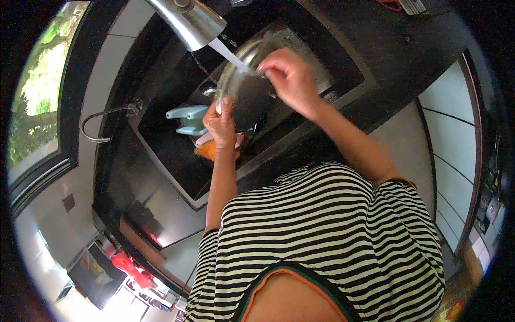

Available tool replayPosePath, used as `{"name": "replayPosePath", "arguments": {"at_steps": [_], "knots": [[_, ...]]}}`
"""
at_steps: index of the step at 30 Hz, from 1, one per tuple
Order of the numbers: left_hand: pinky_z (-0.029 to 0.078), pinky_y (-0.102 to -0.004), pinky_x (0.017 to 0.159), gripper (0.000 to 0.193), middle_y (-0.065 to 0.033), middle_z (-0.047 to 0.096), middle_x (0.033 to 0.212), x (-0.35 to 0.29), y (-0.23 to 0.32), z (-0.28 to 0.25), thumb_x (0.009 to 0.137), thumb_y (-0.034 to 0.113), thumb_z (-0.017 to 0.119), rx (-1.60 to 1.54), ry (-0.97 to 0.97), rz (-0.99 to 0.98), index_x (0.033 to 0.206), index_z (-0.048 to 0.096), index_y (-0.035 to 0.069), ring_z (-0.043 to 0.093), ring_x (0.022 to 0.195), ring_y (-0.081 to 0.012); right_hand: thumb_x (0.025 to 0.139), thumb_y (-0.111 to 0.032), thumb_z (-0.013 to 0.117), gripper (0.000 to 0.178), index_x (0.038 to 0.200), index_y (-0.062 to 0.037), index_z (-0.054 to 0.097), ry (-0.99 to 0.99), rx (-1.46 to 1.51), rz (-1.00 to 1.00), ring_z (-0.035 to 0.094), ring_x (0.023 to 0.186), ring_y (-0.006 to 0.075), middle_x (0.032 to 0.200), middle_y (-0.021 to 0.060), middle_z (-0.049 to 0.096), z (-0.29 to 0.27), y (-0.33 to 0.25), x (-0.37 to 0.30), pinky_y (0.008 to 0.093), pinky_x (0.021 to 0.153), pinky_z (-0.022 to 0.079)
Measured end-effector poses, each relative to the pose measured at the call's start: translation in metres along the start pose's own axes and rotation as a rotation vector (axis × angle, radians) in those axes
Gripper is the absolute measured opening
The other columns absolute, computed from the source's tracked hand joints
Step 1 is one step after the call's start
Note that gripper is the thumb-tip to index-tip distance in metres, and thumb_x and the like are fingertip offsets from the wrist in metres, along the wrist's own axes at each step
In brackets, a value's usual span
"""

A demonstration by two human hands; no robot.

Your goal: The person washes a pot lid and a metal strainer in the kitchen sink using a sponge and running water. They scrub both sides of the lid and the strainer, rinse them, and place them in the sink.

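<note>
Nearest to the camera was the person's own striped shirt [322,236], black and white, and both bare forearms went out from it toward the dark sink [161,145] set in the black worktop [407,53].

The left hand [221,124] was closed on the near rim of a round steel plate [241,80], with the thumb on top and the fingers under it, so the plate stood tilted over the basin. The right hand [289,75] was a little farther and to the right; its fingers were bent narrow and pressed on the inner face and far edge of the plate. I could not tell if it held a small scrubber or only rubbed with the fingertips.

Below the left hand, inside the sink, lay something orange [214,151], and to its left a pale green plastic piece [188,119].

Farther still, a steel tap [190,21] gave a thin stream of water [228,53] that fell on the plate.

The plate seemed to me stiff and light, not fragile, but wet metal is slippery. The rim looked the best place to take it, with the thumb above and the fingers below.
</note>
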State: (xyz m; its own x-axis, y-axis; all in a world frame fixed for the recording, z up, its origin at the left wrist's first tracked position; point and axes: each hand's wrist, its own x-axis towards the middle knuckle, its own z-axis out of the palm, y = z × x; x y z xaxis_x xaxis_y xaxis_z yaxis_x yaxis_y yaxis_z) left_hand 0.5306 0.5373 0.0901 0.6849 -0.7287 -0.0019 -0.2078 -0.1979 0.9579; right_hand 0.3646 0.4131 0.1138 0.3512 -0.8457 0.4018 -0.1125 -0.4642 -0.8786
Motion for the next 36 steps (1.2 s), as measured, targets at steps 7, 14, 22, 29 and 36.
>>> {"name": "replayPosePath", "arguments": {"at_steps": [7, 14, 22, 29, 36], "knots": [[0.042, -0.0235, 0.063, 0.042, 0.0002, 0.061, 0.077, 0.014, 0.002, -0.014, 0.083, 0.038, 0.070, -0.310, 0.055, -0.114, 0.090, 0.067, -0.003, 0.050, 0.069, -0.0080, 0.069, 0.009, 0.059, 0.024, 0.082, -0.0090, 0.068, 0.263, -0.101, 0.329, 0.063, 0.074, 0.0229, 0.080, 0.0075, 0.067, -0.018, 0.081, 0.016, 0.0330, 0.069, 0.051], [0.043, -0.0243, 0.060, 0.036, 0.0001, 0.061, 0.075, 0.014, 0.000, -0.022, 0.082, 0.034, 0.073, -0.347, 0.082, -0.103, 0.087, 0.067, -0.001, 0.052, 0.067, -0.0086, 0.076, 0.005, 0.064, 0.013, 0.083, -0.0044, 0.068, 0.293, 0.191, 0.241, 0.063, 0.073, 0.0148, 0.082, 0.0063, 0.068, -0.048, 0.068, 0.008, 0.0276, 0.069, 0.051], [0.029, -0.0257, 0.051, 0.045, 0.0058, 0.040, 0.057, 0.004, 0.022, 0.014, 0.082, 0.041, 0.070, 0.094, -0.042, 0.054, 0.065, 0.057, 0.002, 0.034, 0.058, -0.0061, 0.067, -0.004, 0.068, 0.027, 0.092, -0.0162, 0.067, -0.005, -0.208, -0.419, 0.055, 0.098, 0.0273, 0.092, 0.0041, 0.060, 0.021, -0.019, 0.021, 0.0416, 0.087, 0.043], [0.039, -0.0251, 0.057, 0.037, 0.0021, 0.058, 0.071, 0.015, 0.023, 0.000, 0.087, 0.037, 0.065, -0.119, 0.012, -0.100, 0.083, 0.067, 0.000, 0.047, 0.063, -0.0081, 0.094, -0.022, 0.049, 0.027, 0.117, -0.0139, 0.062, 0.081, 0.426, 0.708, 0.053, 0.106, 0.0185, 0.116, 0.0069, 0.058, 0.014, 0.065, 0.048, 0.0316, 0.093, 0.040], [0.043, -0.0234, 0.059, 0.041, 0.0018, 0.059, 0.070, 0.028, 0.034, 0.005, 0.084, 0.040, 0.069, -0.400, 0.176, -0.137, 0.084, 0.067, -0.001, 0.050, 0.063, -0.0084, 0.088, -0.005, 0.051, 0.038, 0.125, -0.0104, 0.057, 0.310, 0.424, 1.090, 0.054, 0.104, 0.0195, 0.121, 0.0098, 0.058, 0.047, 0.058, -0.019, 0.0314, 0.090, 0.042]]}}
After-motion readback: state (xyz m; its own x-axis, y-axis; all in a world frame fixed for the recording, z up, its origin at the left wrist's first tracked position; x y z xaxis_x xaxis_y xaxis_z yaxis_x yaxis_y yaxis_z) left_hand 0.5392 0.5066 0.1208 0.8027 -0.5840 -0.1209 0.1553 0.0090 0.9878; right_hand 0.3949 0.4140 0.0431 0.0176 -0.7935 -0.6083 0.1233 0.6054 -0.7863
